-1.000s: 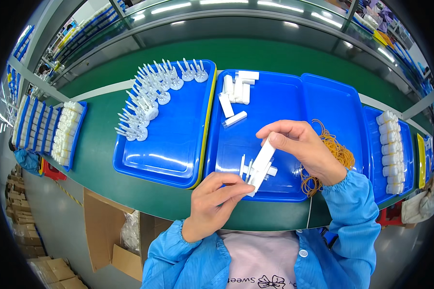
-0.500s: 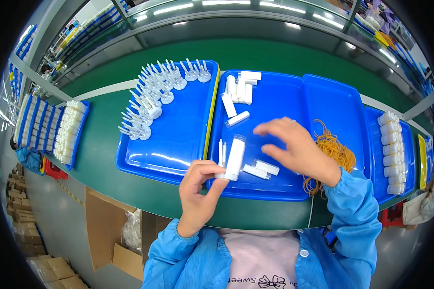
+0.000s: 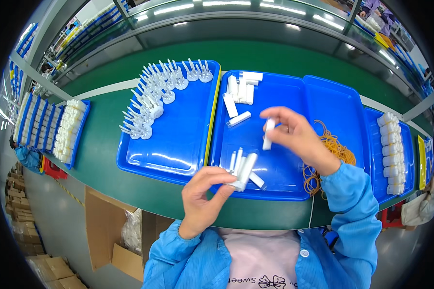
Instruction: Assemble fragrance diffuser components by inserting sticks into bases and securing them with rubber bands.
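Between my left hand's (image 3: 202, 198) thumb and fingers is a pronged plastic piece (image 3: 238, 184) with a round base. Thin pegs stand up from it, and a white block (image 3: 248, 165) sits among them. My right hand (image 3: 301, 139) pinches another white block (image 3: 268, 134) above the blue tray (image 3: 284, 185). One loose white block (image 3: 257, 180) lies in the tray just behind the left hand's piece. Several more white blocks (image 3: 232, 86) in clear sleeves are at the tray's far left corner.
The left blue tray (image 3: 178, 130) bears a curved row of upright pronged pieces (image 3: 152, 108). Tan rubber bands (image 3: 335, 151) pile up right of my right hand. White bundles fill a tray (image 3: 393, 149) at far right. An open cardboard box (image 3: 101, 231) stands below the table's edge.
My right hand has taken a white block from near the tray's front and lifted it away. My left hand has shifted slightly right and tilted its pronged piece rightward.
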Available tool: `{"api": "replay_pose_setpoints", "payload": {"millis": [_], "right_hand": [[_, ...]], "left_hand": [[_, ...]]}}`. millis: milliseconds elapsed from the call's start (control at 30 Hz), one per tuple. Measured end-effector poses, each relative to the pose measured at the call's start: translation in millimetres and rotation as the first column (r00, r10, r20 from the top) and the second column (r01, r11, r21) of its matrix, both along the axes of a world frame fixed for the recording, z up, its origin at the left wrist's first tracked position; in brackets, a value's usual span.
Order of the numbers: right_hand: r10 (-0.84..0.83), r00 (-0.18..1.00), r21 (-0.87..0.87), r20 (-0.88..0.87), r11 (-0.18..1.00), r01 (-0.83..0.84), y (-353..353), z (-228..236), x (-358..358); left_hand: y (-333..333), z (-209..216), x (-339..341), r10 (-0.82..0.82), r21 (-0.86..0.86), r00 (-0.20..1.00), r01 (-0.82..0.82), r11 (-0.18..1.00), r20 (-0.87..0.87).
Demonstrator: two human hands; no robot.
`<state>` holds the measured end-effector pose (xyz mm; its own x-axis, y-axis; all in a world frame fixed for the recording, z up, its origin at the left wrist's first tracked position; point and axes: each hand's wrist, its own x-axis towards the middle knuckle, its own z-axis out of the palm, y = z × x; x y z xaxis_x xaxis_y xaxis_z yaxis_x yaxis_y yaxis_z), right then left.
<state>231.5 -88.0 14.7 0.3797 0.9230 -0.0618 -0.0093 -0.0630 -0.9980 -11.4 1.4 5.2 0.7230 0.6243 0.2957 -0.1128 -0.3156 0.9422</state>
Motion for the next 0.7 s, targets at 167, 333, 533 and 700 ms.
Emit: {"api": "replay_pose_setpoints", "payload": {"millis": [167, 333, 533, 700], "right_hand": [[0.019, 0.768, 0.094, -0.641, 0.994, 0.054, 3, 14, -8], [0.021, 0.734, 0.107, -0.678, 0.992, 0.07, 0, 18, -18], [0.057, 0.704, 0.148, -0.707, 0.987, 0.069, 0, 17, -19], [0.11, 0.78, 0.126, -0.615, 0.991, -0.04, -5, 29, -18]], "left_hand": [[-11, 3, 13, -0.058, -0.03, 0.997, 0.06, 0.998, 0.056], [-12, 4, 16, -0.049, -0.038, 0.997, 0.052, 0.998, 0.059], [-11, 7, 16, -0.08, -0.02, 0.996, 0.081, 0.997, 0.039], [-10, 11, 16, -0.056, 0.022, 0.998, 0.055, 0.998, 0.015]]}}
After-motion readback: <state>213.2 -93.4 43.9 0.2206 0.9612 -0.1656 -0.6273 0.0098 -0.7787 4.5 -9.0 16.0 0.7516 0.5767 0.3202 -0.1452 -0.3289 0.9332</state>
